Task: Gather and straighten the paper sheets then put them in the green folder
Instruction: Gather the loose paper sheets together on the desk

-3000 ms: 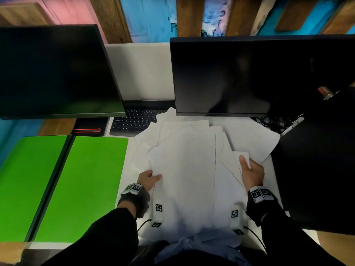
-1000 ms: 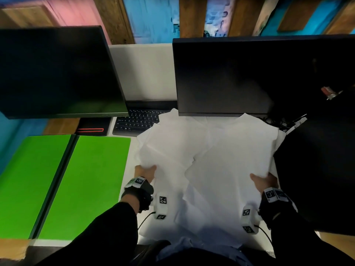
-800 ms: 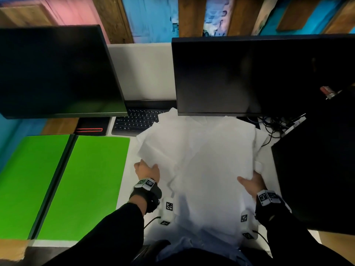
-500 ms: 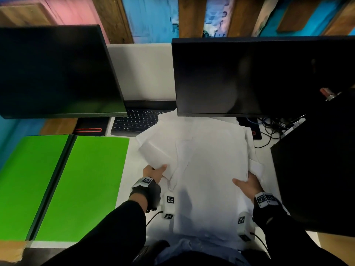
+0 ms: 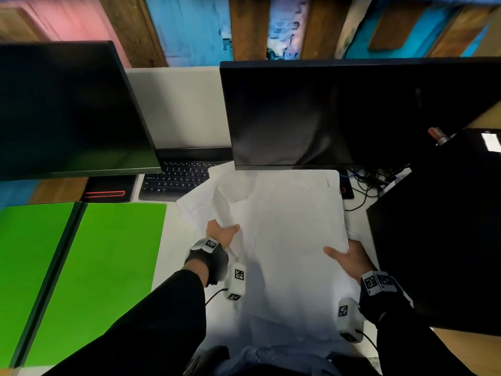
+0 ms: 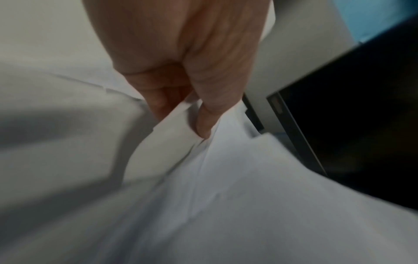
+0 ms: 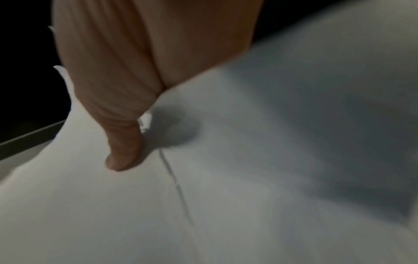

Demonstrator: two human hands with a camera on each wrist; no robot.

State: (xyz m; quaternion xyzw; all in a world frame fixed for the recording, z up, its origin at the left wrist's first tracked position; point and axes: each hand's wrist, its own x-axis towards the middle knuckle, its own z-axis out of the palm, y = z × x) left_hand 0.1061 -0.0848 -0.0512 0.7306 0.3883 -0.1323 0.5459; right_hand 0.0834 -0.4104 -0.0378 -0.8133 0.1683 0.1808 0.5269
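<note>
Paper sheets are mostly bunched into 1 loose pile on the white desk right in front of me, just under the right monitor; so the gathering part looks pretty far along to me, but the straightening isn't done. On the left side a few corners fan out toward the keyboard and 1 sheet is curled up by my fingers; the right edge looks a lot tidier.

My left hand is pinching the left edge of the pile, thumb on top and fingers tucked underneath, which the left wrist view shows pretty clearly; my right hand has the right edge, thumb pressing flat on the top sheet and the rest of the fingers hidden under the paper, so I'd call that a pinch too.

Green folder is lying open flat on my left, both green halves showing, just beside the pile and not touching it; nothing's in it yet as far as I can see.

So what's left, I reckon: square up those stray left corners, then carry the whole pile over and drop it in.
</note>
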